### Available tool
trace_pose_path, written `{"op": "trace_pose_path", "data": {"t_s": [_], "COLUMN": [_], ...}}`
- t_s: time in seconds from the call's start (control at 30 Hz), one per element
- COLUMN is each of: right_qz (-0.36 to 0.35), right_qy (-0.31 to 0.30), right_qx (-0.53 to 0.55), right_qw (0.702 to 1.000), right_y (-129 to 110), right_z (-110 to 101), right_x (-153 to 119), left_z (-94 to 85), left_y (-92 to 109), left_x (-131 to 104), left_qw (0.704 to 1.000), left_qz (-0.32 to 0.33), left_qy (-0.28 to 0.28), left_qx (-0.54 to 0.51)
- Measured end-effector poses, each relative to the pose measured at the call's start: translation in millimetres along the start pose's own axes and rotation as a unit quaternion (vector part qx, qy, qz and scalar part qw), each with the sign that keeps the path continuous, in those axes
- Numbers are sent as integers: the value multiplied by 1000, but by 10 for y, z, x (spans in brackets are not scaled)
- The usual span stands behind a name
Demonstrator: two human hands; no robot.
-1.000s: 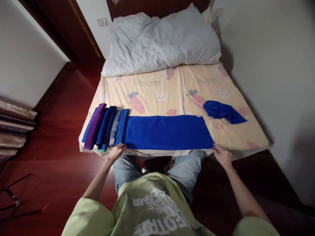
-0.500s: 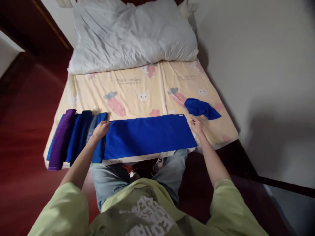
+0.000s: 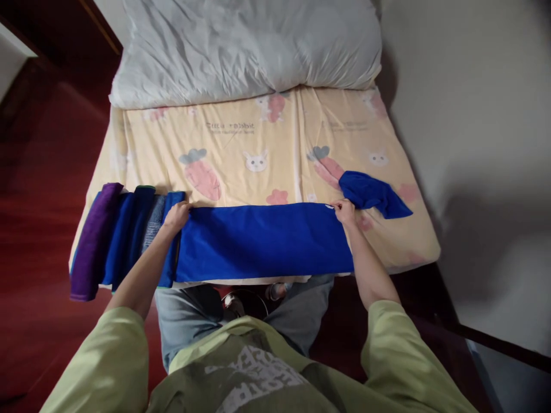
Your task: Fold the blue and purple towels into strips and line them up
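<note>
Pale grey wall (image 3: 465, 103) is rising on the right of a bed (image 3: 404, 241), and dark red floor (image 3: 38, 172) is showing on the left. Puffy white bedding (image 3: 249, 51) is lying across the far end, and pink carrots (image 3: 203, 179) and white bunnies (image 3: 256, 162) are dotting the yellow sheet (image 3: 241, 146). I am watching a person (image 3: 181, 378) in a light green shirt (image 3: 99, 355) at the near edge. A long blue cloth (image 3: 262, 241) is lying flat in front of them. The left hand (image 3: 176, 216) is pinching its far left corner, thumb and fingers closed on the edge. The right hand (image 3: 344, 212) is pinching the far right corner, just beside a little white tag (image 3: 329, 206). Just past the right hand, a crumpled blue cloth (image 3: 372, 195) is resting on the sheet. On the left, a purple cloth (image 3: 95, 246), some dark blue cloths (image 3: 116, 235) and a grey cloth (image 3: 154, 221) with pale marks are lying side by side, all long and thin. The left arm (image 3: 142, 269) is crossing over some of them.
</note>
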State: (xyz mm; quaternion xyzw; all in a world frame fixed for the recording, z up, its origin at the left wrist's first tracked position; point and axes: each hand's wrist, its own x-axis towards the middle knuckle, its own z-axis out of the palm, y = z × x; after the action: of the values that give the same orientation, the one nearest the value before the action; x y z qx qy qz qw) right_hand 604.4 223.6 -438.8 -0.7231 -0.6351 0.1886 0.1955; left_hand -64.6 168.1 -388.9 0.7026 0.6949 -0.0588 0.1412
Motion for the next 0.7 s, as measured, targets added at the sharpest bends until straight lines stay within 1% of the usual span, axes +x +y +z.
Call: {"op": "trace_pose_path", "data": {"t_s": [0.1, 0.23, 0.3, 0.37, 0.43, 0.57, 0.63, 0.7], "right_qz": [2, 24, 34, 39, 36, 14, 4, 0], "right_qy": [-38, -100, -110, -86, -42, 30, 53, 73], "right_qx": [31, 64, 55, 40, 35, 35, 21, 8], "right_qw": [999, 993, 992, 995, 998, 999, 998, 997], "right_y": [44, 63, 93, 147, 213, 303, 313, 304], "right_z": [-29, -77, -99, -118, -134, -150, -148, -138], "right_x": [37, 103, 170, 256, 344, 457, 477, 487], "left_z": [8, 9, -1, -19, -43, -86, -100, -109], "left_y": [1, -40, -79, -112, -124, -63, -16, 22], "left_x": [69, 150, 172, 190, 215, 317, 386, 447], "left_qw": [1000, 999, 999, 999, 998, 996, 996, 994], "left_qz": [4, 20, 28, 27, 22, 11, -11, -47], "left_qy": [9, 20, 24, 31, 46, 68, 69, 71], "left_qx": [-18, -32, -34, -35, -37, -49, -57, -69]}}
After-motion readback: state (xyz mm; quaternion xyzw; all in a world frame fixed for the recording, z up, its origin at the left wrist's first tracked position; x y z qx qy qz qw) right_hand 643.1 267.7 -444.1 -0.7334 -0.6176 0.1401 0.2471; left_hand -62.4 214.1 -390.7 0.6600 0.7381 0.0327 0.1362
